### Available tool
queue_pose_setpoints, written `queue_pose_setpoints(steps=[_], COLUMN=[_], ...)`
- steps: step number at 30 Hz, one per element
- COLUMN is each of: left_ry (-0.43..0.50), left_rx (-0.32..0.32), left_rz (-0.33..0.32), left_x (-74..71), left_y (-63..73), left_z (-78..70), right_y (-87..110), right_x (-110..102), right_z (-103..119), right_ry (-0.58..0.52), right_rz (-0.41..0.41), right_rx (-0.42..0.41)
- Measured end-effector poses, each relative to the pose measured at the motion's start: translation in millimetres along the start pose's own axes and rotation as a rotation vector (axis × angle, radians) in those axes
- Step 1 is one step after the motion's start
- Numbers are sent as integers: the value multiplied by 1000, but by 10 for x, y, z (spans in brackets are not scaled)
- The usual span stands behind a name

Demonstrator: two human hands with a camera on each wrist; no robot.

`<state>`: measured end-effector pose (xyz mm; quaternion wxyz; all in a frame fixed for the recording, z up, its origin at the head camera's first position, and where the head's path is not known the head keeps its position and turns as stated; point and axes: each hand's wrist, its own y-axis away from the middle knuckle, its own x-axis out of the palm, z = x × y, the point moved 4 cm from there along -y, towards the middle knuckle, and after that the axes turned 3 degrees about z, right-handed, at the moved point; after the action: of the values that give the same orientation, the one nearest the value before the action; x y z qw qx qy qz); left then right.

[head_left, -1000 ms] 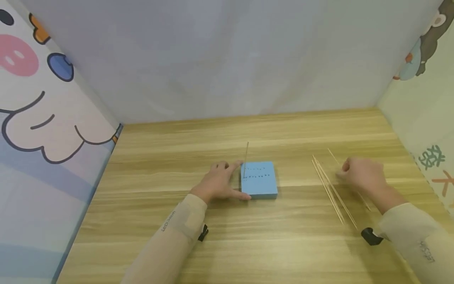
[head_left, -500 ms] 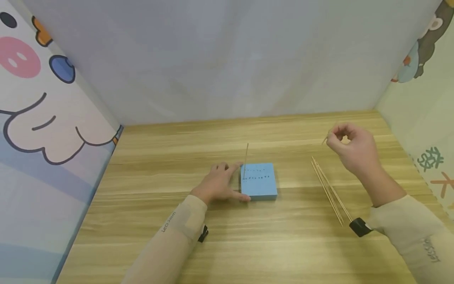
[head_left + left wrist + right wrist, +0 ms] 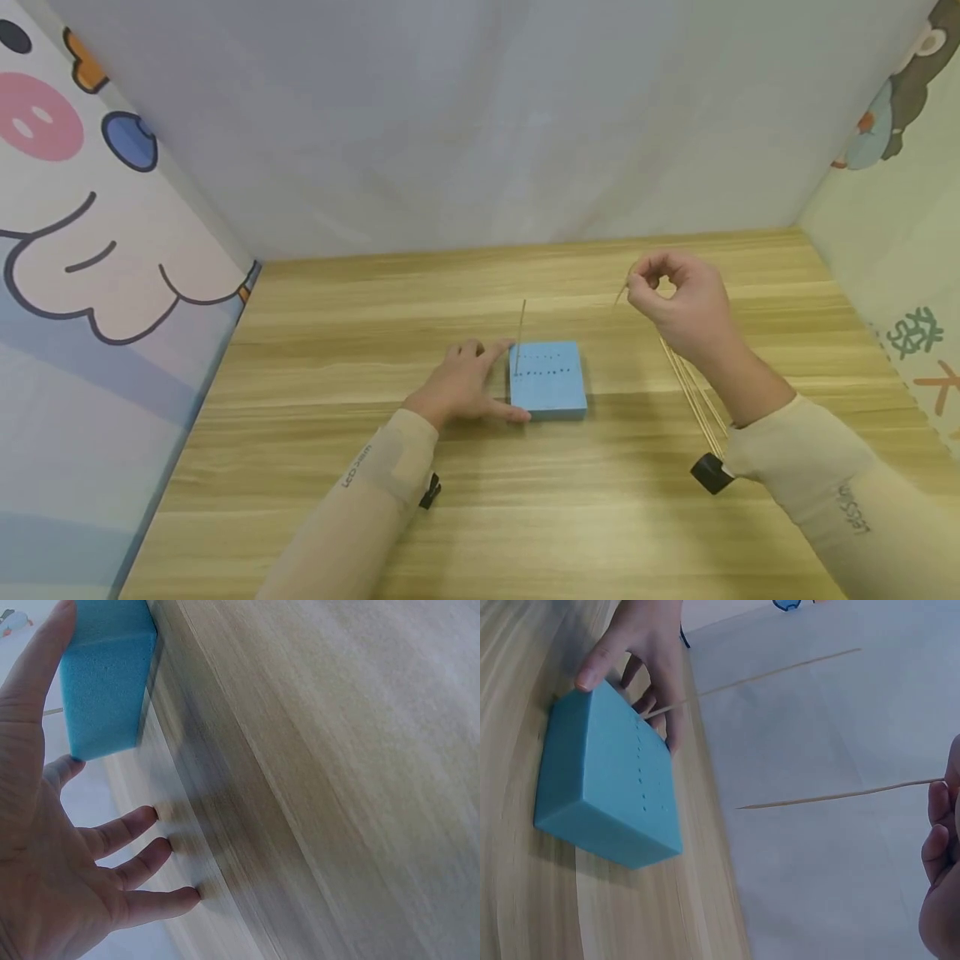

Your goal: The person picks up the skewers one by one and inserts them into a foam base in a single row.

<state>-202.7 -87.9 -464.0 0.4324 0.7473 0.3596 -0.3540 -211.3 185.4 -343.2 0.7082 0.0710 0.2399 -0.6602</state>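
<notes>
A square blue foam block (image 3: 551,396) lies flat on the table, with rows of small holes across its top. Thumb and index finger of my left hand (image 3: 465,387) hold it at its two left corners; in the left wrist view the other fingertips (image 3: 186,898) touch the tabletop. One thin bamboo skewer (image 3: 521,335) stands upright in the block near its left edge. To the right and above the table, my right hand (image 3: 686,304) pinches another bamboo skewer (image 3: 817,799), whose pointed end reaches toward the block's side in the right wrist view.
Several loose skewers (image 3: 690,396) lie on the wooden table (image 3: 360,333) right of the block, partly hidden under the right forearm. A grey-white wall (image 3: 510,125) closes off the back, and printed panels stand at left and right.
My right hand has picked a skewer up from the table, lifted it and carried it left toward the block. The left hand and block stay in place.
</notes>
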Motion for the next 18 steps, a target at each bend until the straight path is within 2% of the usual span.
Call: queue_pose_setpoints(steps=[10,18], left_ry=[7,-11], left_rx=[-10,-6], left_rz=[1,2], left_x=[6,15], left_y=[-23,-23], left_z=[12,20], right_y=[-54,-60], right_x=[640,944], right_z=[55,32], right_ry=[-39,-52], right_rz=[110,168], right_rx=[-54,-90])
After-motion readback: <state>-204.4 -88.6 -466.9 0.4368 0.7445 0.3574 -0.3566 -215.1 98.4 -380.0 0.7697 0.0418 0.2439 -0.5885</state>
